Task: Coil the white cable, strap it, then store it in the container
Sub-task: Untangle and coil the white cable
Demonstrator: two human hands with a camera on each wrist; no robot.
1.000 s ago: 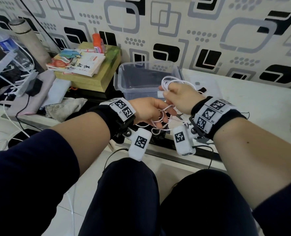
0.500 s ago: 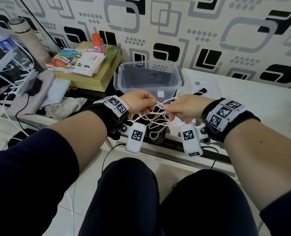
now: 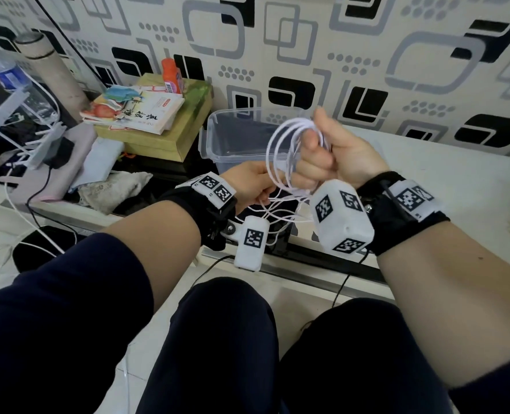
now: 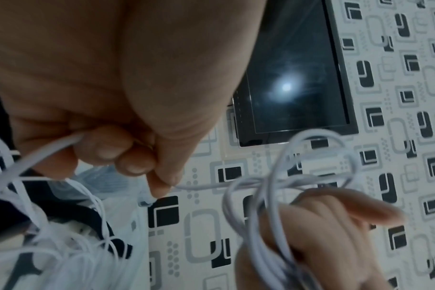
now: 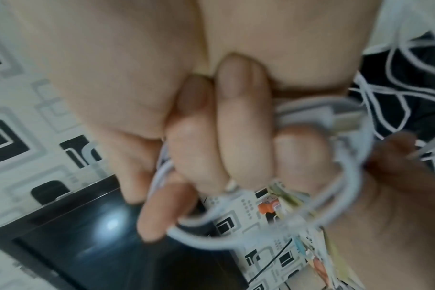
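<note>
Head view: bright, even light, sharp, wide-angle bending at edges. Wrist views: dimmer, soft and motion-blurred; round glare spot on dark screen (image 4: 293, 78); cable (image 5: 261, 231) smeared.

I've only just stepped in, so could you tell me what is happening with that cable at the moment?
A seated person is coiling a white cable. The right hand grips several finished loops, raised in front of the clear plastic container. The left hand, lower down, pinches the loose remainder of the cable. No strap is on the coil yet, and nothing of the cable is in the container.
</note>
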